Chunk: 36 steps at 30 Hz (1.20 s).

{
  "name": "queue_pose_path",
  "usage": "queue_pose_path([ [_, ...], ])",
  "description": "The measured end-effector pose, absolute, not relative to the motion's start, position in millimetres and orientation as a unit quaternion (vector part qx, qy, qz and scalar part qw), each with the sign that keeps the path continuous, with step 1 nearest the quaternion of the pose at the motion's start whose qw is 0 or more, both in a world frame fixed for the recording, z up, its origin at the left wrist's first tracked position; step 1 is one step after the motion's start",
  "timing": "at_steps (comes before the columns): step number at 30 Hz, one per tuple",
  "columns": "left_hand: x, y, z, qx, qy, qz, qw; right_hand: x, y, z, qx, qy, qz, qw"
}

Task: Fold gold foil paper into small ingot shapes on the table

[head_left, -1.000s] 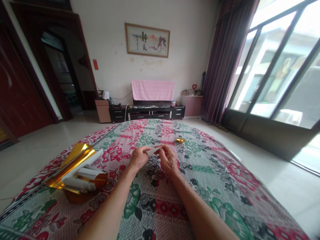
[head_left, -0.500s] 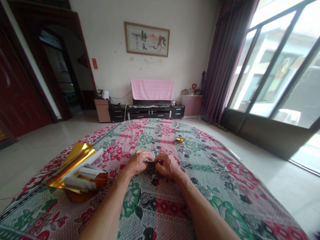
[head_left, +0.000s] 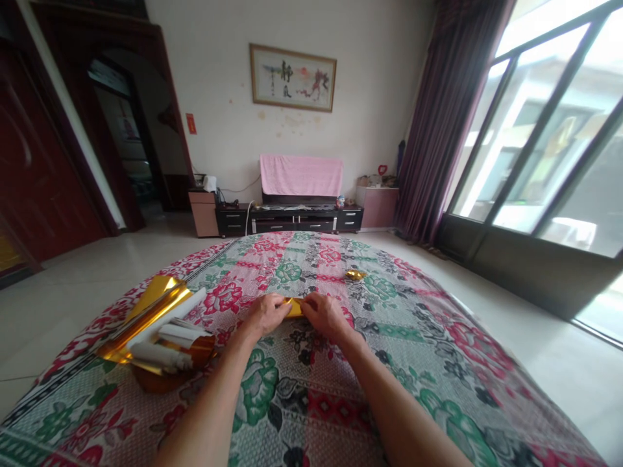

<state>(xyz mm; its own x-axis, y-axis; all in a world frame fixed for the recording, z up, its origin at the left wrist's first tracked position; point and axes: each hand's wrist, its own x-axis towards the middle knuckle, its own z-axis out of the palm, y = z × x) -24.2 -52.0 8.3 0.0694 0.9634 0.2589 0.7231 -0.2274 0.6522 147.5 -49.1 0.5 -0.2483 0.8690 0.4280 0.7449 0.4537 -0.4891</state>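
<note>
Between my hands is a small piece of gold foil paper (head_left: 294, 309), its shiny side showing. My left hand (head_left: 267, 315) pinches its left end, fingers closed. At the right end, my right hand (head_left: 323, 314) grips it between thumb and fingers. Both hands are low over the middle of the flowered tablecloth (head_left: 335, 370). Beyond them, to the right, a small folded gold paper piece (head_left: 355, 275) lies on the cloth. Left of my arms are sheets of gold foil paper (head_left: 158, 311) with white rolled papers (head_left: 160, 355) on and among them.
The cloth covers a round table. Past its far edge stands a low black TV cabinet (head_left: 287, 225), with a pink towel (head_left: 302, 175) draped over the screen. A purple curtain (head_left: 435, 123) and a large glass door are at the right, a dark red door (head_left: 48, 149) at the left.
The paper in my hands showed a pale side before and now shows its gold side. My hands stay in nearly the same place. The view has shifted slightly.
</note>
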Motion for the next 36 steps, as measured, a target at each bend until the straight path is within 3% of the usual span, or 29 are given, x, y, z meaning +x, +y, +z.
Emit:
queue_pose_path([
  [4,-21,-46,-6,0.726,0.614,0.308,0.033,144,-37,4,-0.528,-0.788,0.074,0.308],
  [10,-20,-43,-18,0.73,0.605,0.315,-0.043,137,-27,4,-0.529,-0.803,0.029,0.271],
  [20,-21,-42,-22,0.719,0.602,0.346,-0.029,135,-25,0,-0.538,-0.805,0.039,0.248],
  [36,-23,-41,-21,0.719,0.594,0.359,0.018,135,-22,-10,-0.52,-0.805,0.036,0.282],
])
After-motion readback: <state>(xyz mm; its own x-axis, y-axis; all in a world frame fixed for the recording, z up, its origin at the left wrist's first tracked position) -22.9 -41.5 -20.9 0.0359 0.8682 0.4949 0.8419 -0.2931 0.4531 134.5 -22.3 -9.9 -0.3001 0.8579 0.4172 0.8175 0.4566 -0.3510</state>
